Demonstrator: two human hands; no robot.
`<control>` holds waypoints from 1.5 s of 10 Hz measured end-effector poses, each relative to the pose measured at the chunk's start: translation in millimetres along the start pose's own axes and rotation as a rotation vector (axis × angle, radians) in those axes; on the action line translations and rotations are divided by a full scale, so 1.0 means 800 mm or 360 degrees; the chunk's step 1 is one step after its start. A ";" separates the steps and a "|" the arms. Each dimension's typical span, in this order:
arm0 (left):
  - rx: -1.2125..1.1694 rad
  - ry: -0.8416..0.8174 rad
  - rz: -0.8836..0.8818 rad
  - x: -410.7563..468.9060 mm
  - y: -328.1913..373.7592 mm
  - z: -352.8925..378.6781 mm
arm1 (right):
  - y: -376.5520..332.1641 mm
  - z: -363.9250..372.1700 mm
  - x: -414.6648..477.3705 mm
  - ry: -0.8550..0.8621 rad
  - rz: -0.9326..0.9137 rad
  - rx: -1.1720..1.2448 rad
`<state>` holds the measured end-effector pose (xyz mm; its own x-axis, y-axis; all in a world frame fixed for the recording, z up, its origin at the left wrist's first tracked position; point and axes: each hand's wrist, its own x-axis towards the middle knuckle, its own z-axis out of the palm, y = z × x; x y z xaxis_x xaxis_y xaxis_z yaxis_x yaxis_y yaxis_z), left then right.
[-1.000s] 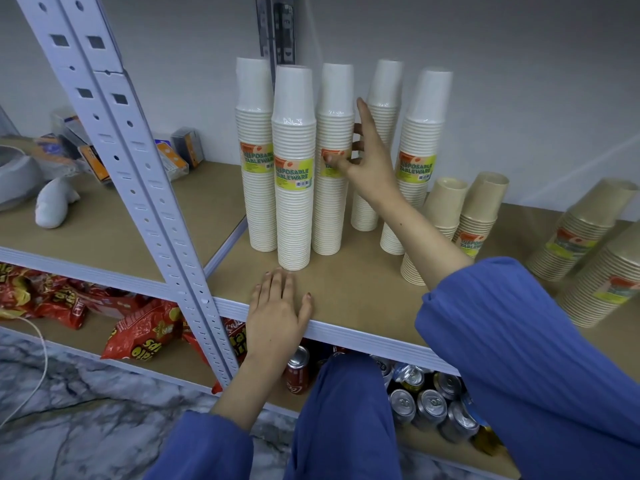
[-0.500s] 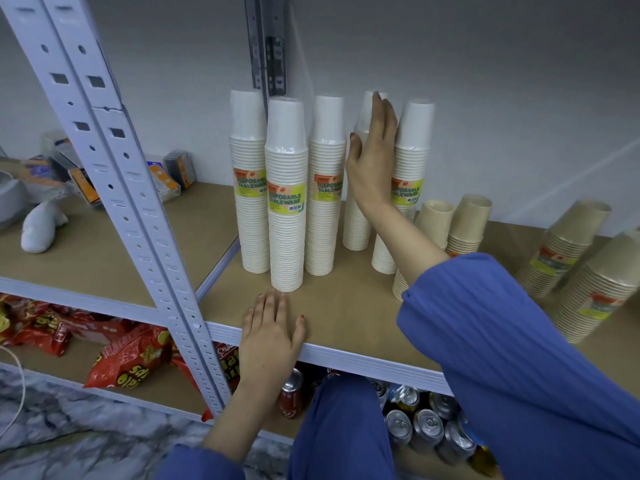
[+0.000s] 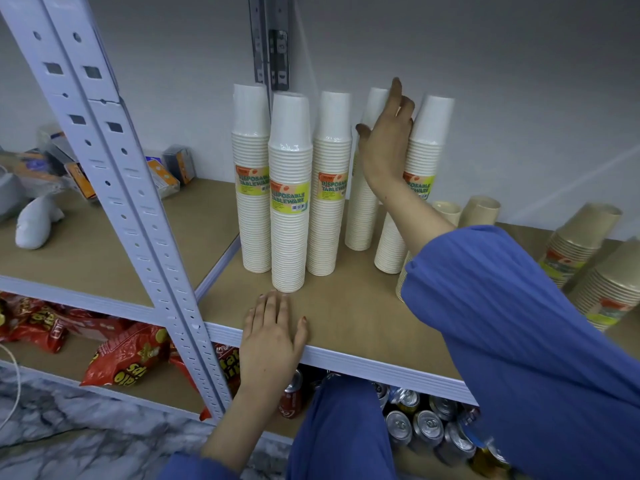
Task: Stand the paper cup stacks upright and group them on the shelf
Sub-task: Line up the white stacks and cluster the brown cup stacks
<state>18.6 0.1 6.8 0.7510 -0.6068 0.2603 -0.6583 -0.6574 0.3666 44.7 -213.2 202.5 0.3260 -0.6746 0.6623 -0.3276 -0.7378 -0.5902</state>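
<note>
White paper cup stacks, five in all, are seen standing upright on the brown board of the shelf (image 3: 363, 317), each wrapped in clear film. The leftmost stack (image 3: 251, 181), the nearest stack (image 3: 290, 192) and the middle stack (image 3: 330, 181) are pressed close together, and each bears a green-and-yellow label reading "DISPOSABLE TABLEWARE" with an orange band above. A fourth stack (image 3: 363, 216) is set farther back, its label side hidden, and a fifth stack (image 3: 424, 157) stands to its right with a small gap between them, its label partly covered by the forearm.

Between those two stacks the right hand (image 3: 386, 143) is raised with fingers spread and loosely open; nothing is gripped, though the fingers lie against the upper cups of both stacks. The left hand (image 3: 273, 336) is laid flat, palm down and fingers apart, on the near edge of the shelf just in front of the nearest stack.

To the right, brown cup stacks (image 3: 585, 247) are seen lying tilted on the board, well apart from the white group, and two more tan stacks (image 3: 479, 211) are partly hidden behind the blue sleeve (image 3: 519, 323). Drink cans (image 3: 426, 427) and red snack bags (image 3: 128, 358) are kept on the lower level.
</note>
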 end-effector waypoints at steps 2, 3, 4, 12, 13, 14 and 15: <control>0.0033 -0.0018 0.0003 0.000 0.001 -0.001 | 0.007 -0.012 0.001 -0.0092 -0.0065 0.0010; 0.0033 0.0001 0.0001 0.000 0.000 0.000 | 0.006 -0.019 -0.001 -0.0186 -0.0121 0.0122; 0.0035 0.0007 0.0008 0.000 0.002 0.000 | 0.004 -0.023 -0.001 -0.0263 -0.0149 0.0100; 0.0033 0.0010 0.0013 -0.001 0.002 -0.002 | -0.014 -0.032 0.021 -0.0319 -0.0094 -0.0277; 0.0023 0.0011 0.0013 -0.001 0.002 -0.001 | -0.015 -0.035 0.027 -0.0375 -0.0090 -0.0297; 0.0029 0.0008 0.0011 -0.001 0.001 -0.001 | -0.018 -0.037 0.034 -0.0476 -0.0067 -0.0250; 0.0044 -0.0001 0.0013 -0.001 0.001 0.000 | -0.023 -0.036 0.038 -0.0542 -0.0028 -0.0217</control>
<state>17.7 0.3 6.9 0.7457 -0.6123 0.2629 -0.6655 -0.6647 0.3396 34.8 -219.2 246.5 0.6016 -0.6483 0.4667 -0.4270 -0.7548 -0.4980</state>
